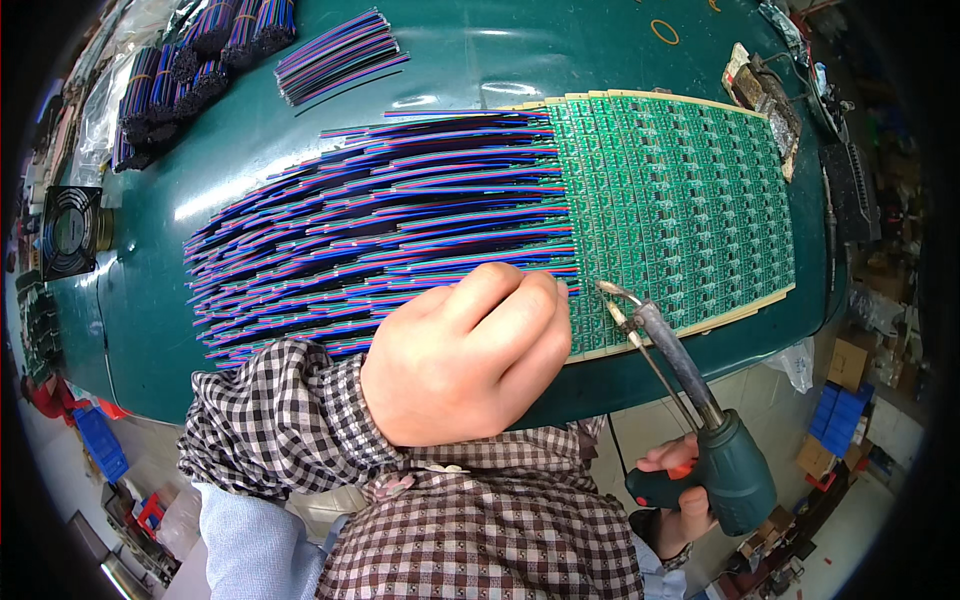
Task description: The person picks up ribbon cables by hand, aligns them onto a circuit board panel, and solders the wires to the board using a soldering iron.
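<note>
My left hand (465, 355) is closed, its fingertips pinched together at the left edge of a green circuit board panel (690, 210). What sits between those fingers is hidden. Many thin multicoloured wires (370, 225) lie in rows from the left, their ends meeting the panel's left edge. Below the panel, my right hand (690, 515) grips a dark green soldering gun (738, 475) by its handle. The gun's bent tip and a thin feed tube beside it point up-left over the lower panel, just right of my left fingertips.
Behind the rows lies a loose wire bunch (340, 55), with banded wire bundles (165, 90) at the far left. A small black fan (72, 232) stands at the left edge. A worn block (765, 105) and a rubber band (665, 33) lie at the back right.
</note>
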Available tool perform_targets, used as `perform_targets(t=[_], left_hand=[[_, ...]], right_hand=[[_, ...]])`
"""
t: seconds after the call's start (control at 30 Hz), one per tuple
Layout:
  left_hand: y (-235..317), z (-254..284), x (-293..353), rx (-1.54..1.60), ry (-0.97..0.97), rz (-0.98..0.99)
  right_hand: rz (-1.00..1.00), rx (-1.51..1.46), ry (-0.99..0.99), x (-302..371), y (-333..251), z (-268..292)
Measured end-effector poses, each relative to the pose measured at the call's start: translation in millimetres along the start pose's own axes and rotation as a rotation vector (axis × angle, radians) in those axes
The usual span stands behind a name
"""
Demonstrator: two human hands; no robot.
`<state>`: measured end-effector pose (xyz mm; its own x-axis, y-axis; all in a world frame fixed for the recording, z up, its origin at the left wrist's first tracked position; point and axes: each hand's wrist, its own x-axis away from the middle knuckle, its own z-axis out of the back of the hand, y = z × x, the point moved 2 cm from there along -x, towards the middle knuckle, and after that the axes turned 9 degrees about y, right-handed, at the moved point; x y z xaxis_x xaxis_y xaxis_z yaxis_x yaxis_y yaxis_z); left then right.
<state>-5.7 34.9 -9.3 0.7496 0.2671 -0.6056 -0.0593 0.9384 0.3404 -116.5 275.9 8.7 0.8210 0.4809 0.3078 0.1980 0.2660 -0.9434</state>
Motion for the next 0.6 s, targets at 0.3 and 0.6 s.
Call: perform_targets(t=[0.3,0.6], left_hand=[[-5.9,0.2,-1.2,0.027,0.001,-0.017],[-6.4,0.4,-1.9,0.027,-0.002,-0.047]], right_hand=[[0.024,-0.065,-0.092,-3.1,2.4,2.6],[0.026,-0.047,-0.086,-1.5,3.1,2.9]])
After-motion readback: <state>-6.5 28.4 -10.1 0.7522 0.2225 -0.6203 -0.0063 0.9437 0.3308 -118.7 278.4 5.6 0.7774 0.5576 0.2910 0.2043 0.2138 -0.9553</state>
